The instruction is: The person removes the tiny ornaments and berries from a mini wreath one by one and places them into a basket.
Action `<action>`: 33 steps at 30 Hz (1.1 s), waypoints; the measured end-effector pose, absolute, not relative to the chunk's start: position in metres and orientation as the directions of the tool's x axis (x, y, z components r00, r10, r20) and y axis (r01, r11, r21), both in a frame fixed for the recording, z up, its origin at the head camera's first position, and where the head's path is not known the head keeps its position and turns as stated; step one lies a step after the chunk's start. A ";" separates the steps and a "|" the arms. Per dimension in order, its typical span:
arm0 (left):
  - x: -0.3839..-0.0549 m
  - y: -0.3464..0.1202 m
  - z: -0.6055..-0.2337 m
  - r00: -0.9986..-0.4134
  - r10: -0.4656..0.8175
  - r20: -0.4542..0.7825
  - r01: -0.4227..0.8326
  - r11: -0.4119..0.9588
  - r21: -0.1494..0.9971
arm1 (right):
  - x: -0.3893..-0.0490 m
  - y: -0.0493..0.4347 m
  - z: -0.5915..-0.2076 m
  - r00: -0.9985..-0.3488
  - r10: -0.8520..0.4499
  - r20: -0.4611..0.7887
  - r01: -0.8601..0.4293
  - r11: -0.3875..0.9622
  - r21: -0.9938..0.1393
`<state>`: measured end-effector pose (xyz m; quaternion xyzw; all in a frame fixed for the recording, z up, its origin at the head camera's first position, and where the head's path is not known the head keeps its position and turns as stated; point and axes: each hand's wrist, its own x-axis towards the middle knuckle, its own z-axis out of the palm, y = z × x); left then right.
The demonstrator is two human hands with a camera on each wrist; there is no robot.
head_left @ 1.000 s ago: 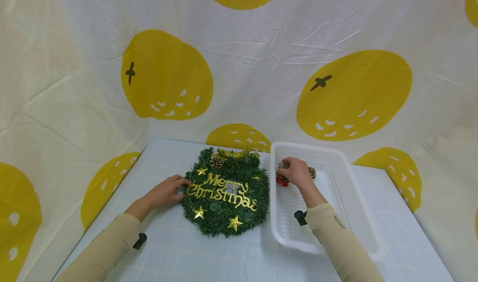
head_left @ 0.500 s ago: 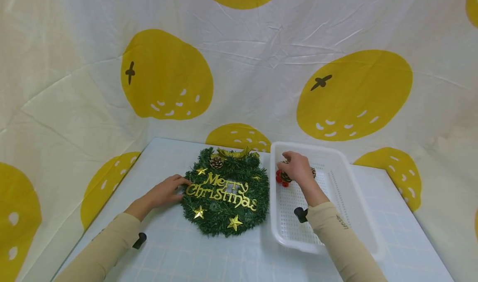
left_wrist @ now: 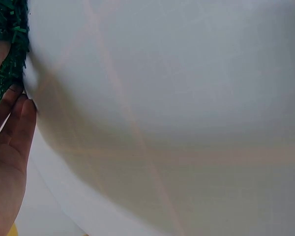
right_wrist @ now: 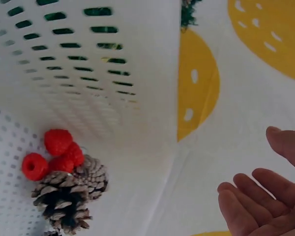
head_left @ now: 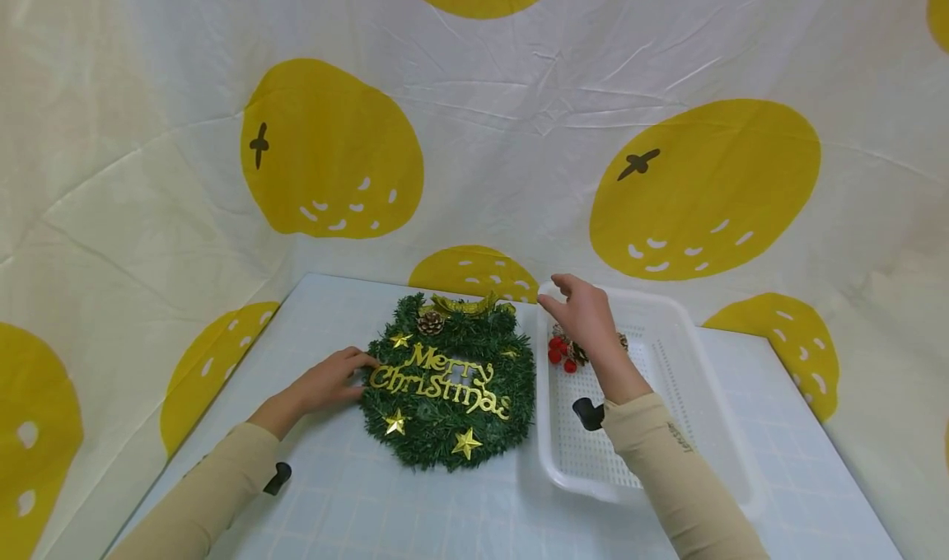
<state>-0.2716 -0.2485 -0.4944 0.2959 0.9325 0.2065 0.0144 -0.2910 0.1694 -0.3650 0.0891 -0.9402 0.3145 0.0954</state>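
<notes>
A green Christmas wreath (head_left: 445, 420) with gold "Merry Christmas" lettering, stars, a pinecone and a gold ribbon lies on the table. My left hand (head_left: 334, 380) rests at its left edge, with extended fingertips right at the greenery (left_wrist: 12, 54). Above the back left rim of a white plastic basket (head_left: 544, 428) is my right hand (head_left: 586, 317), thumb and fingers spread with nothing between them. Red berries (right_wrist: 59, 147) and pinecones (right_wrist: 64, 204) lie in the basket, partly hidden by the right hand and wrist in the head view.
The basket's tall slotted wall stands close to the wreath's right side. A white cloth (head_left: 511, 156) printed with yellow fruit hangs behind and around the pale blue checked table (head_left: 415, 511). Black wrist mounts (head_left: 589, 413) stick out at the cuffs.
My right hand has risen from the pinecones and berries towards the basket's back left rim, its fingers spreading and uncovering the berries. The left hand and wreath stay put.
</notes>
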 end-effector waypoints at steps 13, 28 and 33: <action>-0.273 -0.248 -0.497 -0.824 0.559 0.094 0.547 0.742 0.388 | -0.286 0.132 -0.348 -0.958 -0.110 0.265 -0.264 0.694 -0.669; -0.272 -0.248 -0.497 -0.822 0.561 0.099 0.551 0.738 0.389 | -0.285 0.091 -0.357 -0.963 -0.118 0.241 -0.259 0.641 -0.723; -0.272 -0.249 -0.496 -0.824 0.557 0.101 0.548 0.741 0.388 | -0.284 0.083 -0.359 -0.959 -0.127 0.255 -0.275 0.651 -0.708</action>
